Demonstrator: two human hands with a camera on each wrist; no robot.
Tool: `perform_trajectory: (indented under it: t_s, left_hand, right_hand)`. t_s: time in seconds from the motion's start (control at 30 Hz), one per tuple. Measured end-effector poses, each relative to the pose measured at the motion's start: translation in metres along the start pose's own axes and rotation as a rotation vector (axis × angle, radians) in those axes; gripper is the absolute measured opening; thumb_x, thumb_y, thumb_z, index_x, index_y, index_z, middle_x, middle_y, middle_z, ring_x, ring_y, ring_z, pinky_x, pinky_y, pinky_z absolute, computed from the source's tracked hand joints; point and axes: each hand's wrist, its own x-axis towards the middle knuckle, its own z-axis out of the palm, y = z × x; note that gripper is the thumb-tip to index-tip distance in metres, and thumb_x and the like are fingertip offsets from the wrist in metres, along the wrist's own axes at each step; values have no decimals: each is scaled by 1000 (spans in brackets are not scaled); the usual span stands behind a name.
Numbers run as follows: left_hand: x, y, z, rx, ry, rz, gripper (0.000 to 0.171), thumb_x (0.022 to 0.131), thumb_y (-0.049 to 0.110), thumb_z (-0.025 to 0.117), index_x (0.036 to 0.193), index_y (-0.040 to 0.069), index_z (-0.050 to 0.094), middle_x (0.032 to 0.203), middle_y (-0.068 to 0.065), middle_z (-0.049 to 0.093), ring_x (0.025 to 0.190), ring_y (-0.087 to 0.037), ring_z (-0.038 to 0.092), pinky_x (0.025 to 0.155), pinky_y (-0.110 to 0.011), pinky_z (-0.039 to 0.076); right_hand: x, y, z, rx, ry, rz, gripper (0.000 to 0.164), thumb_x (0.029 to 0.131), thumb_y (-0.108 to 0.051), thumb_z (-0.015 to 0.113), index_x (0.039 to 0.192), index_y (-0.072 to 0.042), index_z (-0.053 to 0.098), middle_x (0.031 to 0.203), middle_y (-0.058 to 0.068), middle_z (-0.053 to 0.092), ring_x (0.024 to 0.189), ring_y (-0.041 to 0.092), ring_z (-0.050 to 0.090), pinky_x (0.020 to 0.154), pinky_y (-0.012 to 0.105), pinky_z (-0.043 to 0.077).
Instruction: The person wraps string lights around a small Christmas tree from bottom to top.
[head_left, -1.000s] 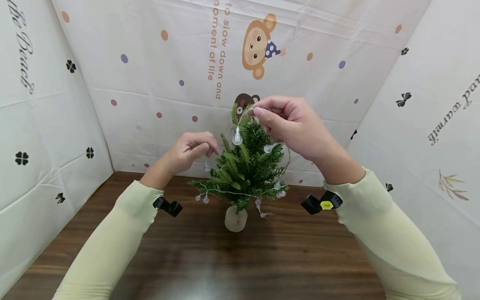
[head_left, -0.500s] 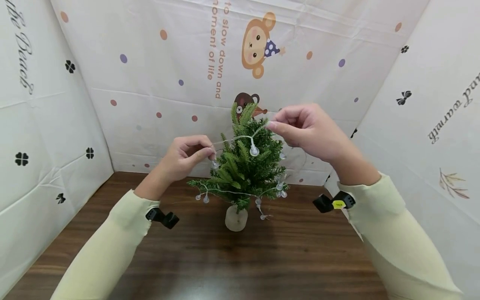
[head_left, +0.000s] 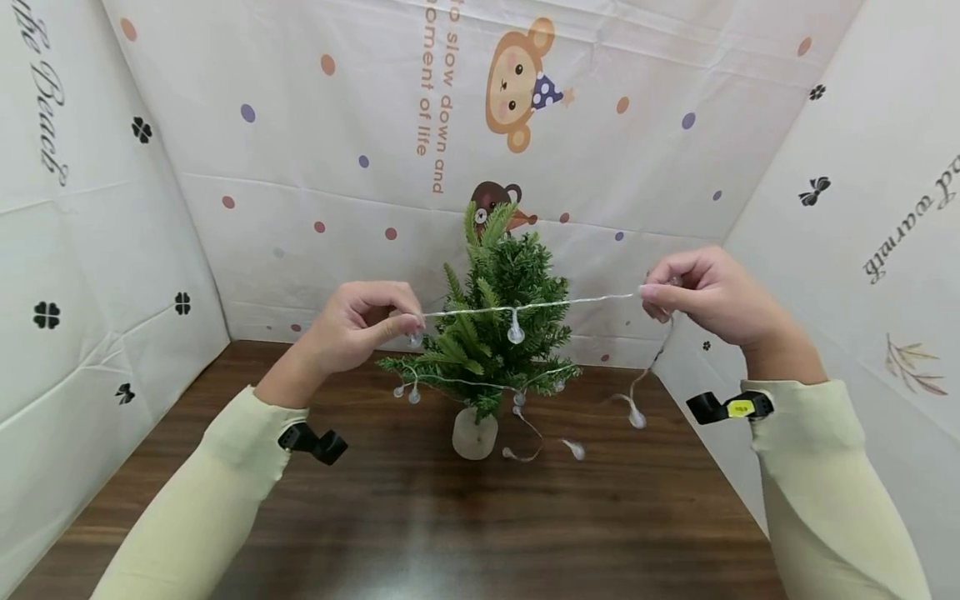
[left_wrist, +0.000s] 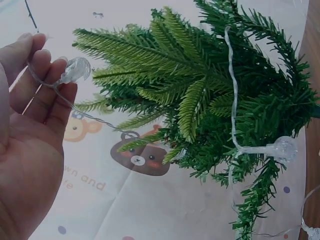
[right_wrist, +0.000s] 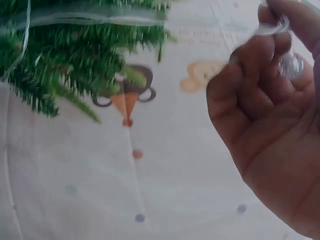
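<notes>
A small artificial Christmas tree (head_left: 517,275) stands upright on a pale round base (head_left: 475,434). My left hand (head_left: 362,327), at the tree's left, pinches the clear wire of a string light (head_left: 480,311) between thumb and forefinger; one bulb (left_wrist: 76,70) lies against its other fingers. Out to the right of the tree, my right hand (head_left: 705,293) pinches the same wire, with a bulb (right_wrist: 291,66) near its palm. Between the hands the wire runs nearly straight across the tree's front, with a bulb (head_left: 516,327) hanging from it. More of the string lies along the lower branches.
The tree stands on a dark wooden table (head_left: 420,517). Printed white cloth (head_left: 285,142) forms walls behind and at both sides. A loose length with a bulb (head_left: 637,416) hangs below my right hand, and another bulb (head_left: 574,449) shows near the base.
My right hand has moved right and down from the tree's top, drawing the wire straight across the front. My left hand has shifted slightly left and down. The tree stays put.
</notes>
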Motion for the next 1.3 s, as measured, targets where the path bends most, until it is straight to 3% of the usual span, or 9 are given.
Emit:
perform_trajectory:
  t_s: [0.13, 0.23, 0.3, 0.4, 0.53, 0.8, 1.0, 1.17, 1.3]
  left_hand:
    - [0, 3, 3, 84, -50, -31, 15, 99, 1, 63, 96, 11, 74, 78, -9, 62, 62, -10, 49, 50, -26, 39]
    - [2, 5, 6, 128, -72, -30, 17, 99, 2, 65, 98, 15, 75, 76, -7, 61, 61, -10, 47, 50, -27, 38]
    - [2, 5, 7, 151, -79, -24, 17, 97, 0, 66, 97, 15, 75, 77, -6, 62, 63, -9, 48, 52, -27, 38]
    - [3, 6, 9, 209, -90, -11, 16, 94, -4, 69, 97, 11, 76, 79, -4, 65, 69, -8, 52, 56, -27, 40]
    - [4, 10, 12, 320, -109, 11, 18, 88, -6, 75, 99, 9, 77, 86, 2, 70, 77, -5, 59, 64, -23, 48]
    - [4, 17, 22, 536, -107, 200, 24, 82, -5, 81, 98, 12, 80, 92, 3, 71, 81, -6, 58, 65, -18, 47]
    - [7, 20, 30, 600, -79, 303, 20, 82, -3, 82, 96, 10, 78, 93, -1, 66, 86, -14, 54, 72, -22, 43]
    - [14, 20, 38, 696, -91, 328, 12, 85, 2, 82, 93, 9, 76, 95, -3, 63, 90, -20, 51, 79, -31, 43]
    - [22, 20, 46, 817, -102, 298, 8, 86, 6, 82, 91, 9, 77, 92, -2, 68, 90, -22, 55, 79, -36, 42]
  right_hand:
    - [-10, 16, -6, 289, -155, 7, 29, 102, 16, 38, 87, 6, 60, 83, 9, 64, 78, 24, 63, 73, 30, 55]
    - [-15, 30, -5, 509, -280, -14, 35, 103, 18, 24, 93, 4, 54, 72, 13, 51, 62, 29, 52, 62, 38, 50]
    - [-20, 39, -5, 572, -312, -18, 36, 102, 20, 22, 98, 3, 54, 67, 12, 39, 54, 27, 37, 54, 39, 36]
    - [-31, 48, -6, 555, -291, 24, 37, 100, 21, 26, 109, 2, 57, 68, 9, 29, 54, 24, 25, 53, 39, 22]
    - [-47, 52, -9, 427, -219, 148, 39, 99, 20, 37, 124, 0, 60, 72, 5, 29, 58, 23, 23, 54, 37, 20]
    - [-68, 63, -15, 69, -114, 304, 26, 98, 9, 55, 107, -5, 75, 78, -11, 65, 65, 11, 51, 59, 28, 47]
    - [-73, 75, -21, 40, -48, 327, 26, 96, 9, 58, 103, -8, 77, 87, -13, 72, 76, 1, 59, 67, 22, 52]
    - [-69, 86, -24, 105, 10, 323, 27, 102, 5, 53, 91, -10, 73, 67, -2, 47, 63, 21, 40, 58, 34, 35]
    - [-63, 95, -28, 217, 56, 331, 32, 106, 2, 47, 91, -11, 71, 67, 5, 33, 63, 26, 27, 62, 41, 23]
